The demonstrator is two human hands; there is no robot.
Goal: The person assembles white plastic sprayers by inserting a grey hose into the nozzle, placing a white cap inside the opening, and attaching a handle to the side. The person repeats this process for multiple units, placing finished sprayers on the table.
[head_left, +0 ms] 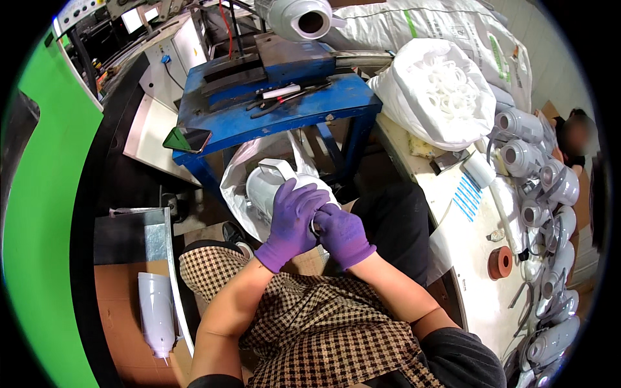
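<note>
A glossy pale-grey plastic jug body (260,191) with a loop handle lies tilted in front of me, above my lap. My left hand (292,218), in a purple knit glove, is closed over its near end. Right beside it, my right hand (343,234), gloved alike, has its fingers curled in at the same end, touching the left fingers. What the right fingers pinch is hidden between the hands. Around the jug's far side spreads an open white plastic bag (234,174).
Tools (284,97) and a phone (187,139) lie on a blue metal bench (226,126). At right, a white table (479,304) carries a sack of white rings (446,90), a brown tape roll (500,262) and several grey jug bodies (559,181). A pale cylinder (155,310) lies in a carton at left.
</note>
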